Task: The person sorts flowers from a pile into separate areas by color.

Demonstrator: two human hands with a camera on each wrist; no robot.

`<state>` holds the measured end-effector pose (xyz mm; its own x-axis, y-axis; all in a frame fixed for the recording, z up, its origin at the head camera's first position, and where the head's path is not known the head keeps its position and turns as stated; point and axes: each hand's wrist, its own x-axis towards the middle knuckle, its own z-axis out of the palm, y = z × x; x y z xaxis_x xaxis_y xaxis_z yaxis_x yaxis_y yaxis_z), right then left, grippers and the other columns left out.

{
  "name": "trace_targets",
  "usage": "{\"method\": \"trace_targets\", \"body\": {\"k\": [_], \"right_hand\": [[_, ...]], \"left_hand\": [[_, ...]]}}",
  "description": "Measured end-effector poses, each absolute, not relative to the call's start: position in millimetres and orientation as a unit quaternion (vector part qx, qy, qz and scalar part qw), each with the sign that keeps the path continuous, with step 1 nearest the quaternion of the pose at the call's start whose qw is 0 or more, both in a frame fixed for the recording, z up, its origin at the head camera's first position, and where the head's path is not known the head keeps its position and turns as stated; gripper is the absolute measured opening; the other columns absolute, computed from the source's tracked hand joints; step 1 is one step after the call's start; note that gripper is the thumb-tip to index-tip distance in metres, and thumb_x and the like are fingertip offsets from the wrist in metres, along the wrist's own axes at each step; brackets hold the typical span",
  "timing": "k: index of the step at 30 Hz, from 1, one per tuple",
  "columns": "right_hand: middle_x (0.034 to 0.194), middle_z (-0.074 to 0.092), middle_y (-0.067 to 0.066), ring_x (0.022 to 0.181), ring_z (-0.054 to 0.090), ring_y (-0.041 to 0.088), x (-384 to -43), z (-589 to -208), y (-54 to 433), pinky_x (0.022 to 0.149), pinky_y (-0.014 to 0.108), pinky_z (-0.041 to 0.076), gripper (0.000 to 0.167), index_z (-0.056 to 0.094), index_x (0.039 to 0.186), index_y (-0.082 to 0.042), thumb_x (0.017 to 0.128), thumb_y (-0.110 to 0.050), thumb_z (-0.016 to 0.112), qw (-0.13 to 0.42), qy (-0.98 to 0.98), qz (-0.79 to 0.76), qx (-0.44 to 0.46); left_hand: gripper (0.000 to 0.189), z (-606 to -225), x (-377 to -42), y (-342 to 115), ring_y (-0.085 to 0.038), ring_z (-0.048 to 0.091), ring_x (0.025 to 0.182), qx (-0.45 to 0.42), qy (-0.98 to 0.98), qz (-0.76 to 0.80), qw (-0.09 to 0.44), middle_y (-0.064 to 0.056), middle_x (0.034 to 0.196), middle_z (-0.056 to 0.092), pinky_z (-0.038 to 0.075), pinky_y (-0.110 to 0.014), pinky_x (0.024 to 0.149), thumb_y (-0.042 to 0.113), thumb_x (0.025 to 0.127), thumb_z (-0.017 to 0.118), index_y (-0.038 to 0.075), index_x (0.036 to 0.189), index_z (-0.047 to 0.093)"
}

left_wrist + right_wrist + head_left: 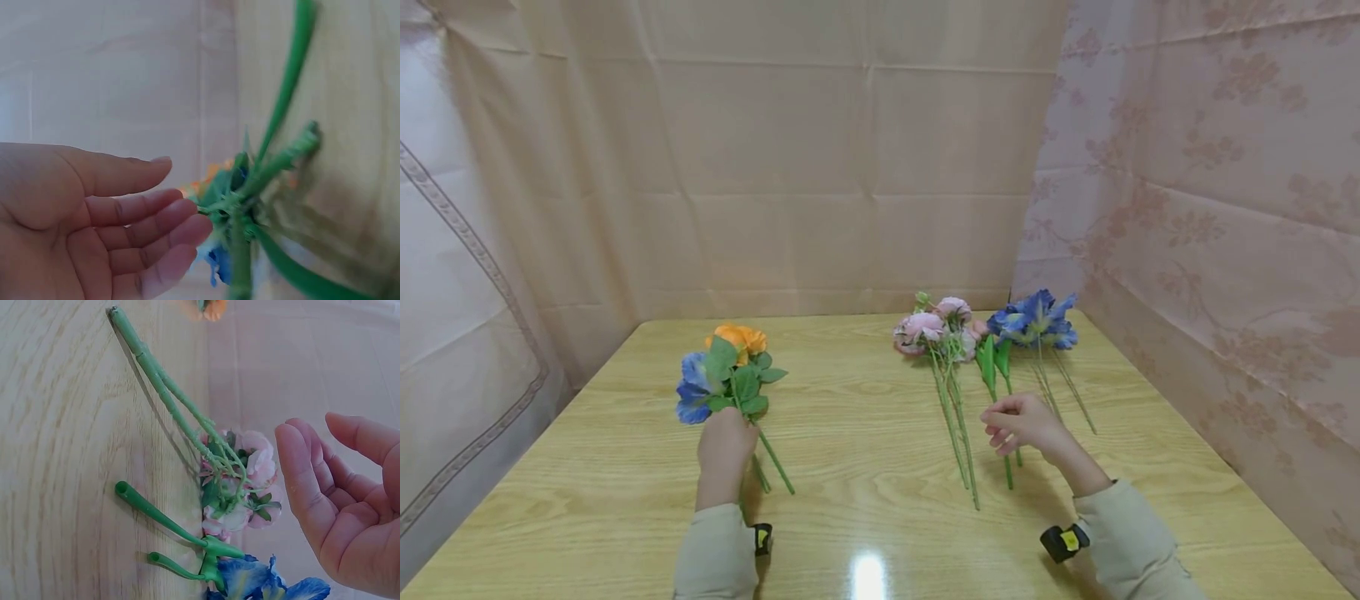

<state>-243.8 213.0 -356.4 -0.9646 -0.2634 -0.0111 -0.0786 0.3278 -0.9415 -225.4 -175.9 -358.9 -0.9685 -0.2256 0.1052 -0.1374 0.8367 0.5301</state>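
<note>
My left hand (pixel 726 450) is at the stems of a small bunch with an orange flower (pixel 743 340), a blue flower (pixel 694 390) and green leaves (pixel 747 383). In the left wrist view its thumb and fingers are apart and loosely bent, fingertips beside the green stems (pixel 240 265), with nothing seen between them. My right hand (pixel 1026 425) hovers over the stems of broad-leaved flowers (pixel 988 362) on the table. Its fingers hang loosely curled and hold nothing, as the right wrist view shows. Pink flowers (pixel 922 327) lie left of it, larger blue flowers (pixel 1037 318) beyond it.
All the flowers lie on a wood-grain table (pixel 850 433), in a left group and a right group. Beige cloth (pixel 775 167) hangs behind the table, and patterned cloth (pixel 1225 250) hangs along the right side.
</note>
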Motion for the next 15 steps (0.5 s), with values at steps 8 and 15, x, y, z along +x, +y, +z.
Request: {"method": "trace_targets", "body": {"k": [8, 15], "right_hand": [[0.071, 0.058, 0.013, 0.058, 0.060, 0.018, -242, -356, 211, 0.057, 0.038, 0.052, 0.027, 0.054, 0.096, 0.018, 0.087, -0.008, 0.055, 0.091, 0.809, -0.571, -0.106], [0.071, 0.058, 0.013, 0.058, 0.060, 0.018, -241, -356, 212, 0.057, 0.038, 0.052, 0.025, 0.055, 0.095, 0.016, 0.087, -0.008, 0.055, 0.092, 0.811, -0.567, -0.106]], "left_hand": [[0.015, -367, -226, -181, -0.038, 0.056, 0.077, 0.113, -0.952, -0.273, 0.074, -0.028, 0.086, 0.054, 0.047, -0.045, 0.060, 0.002, 0.077, 0.059, -0.011, 0.081, 0.053], [0.019, -371, -226, -186, -0.040, 0.056, 0.081, 0.128, -0.952, -0.275, 0.039, -0.030, 0.092, 0.055, 0.047, -0.046, 0.059, 0.001, 0.081, 0.051, -0.013, 0.094, 0.053]]}}
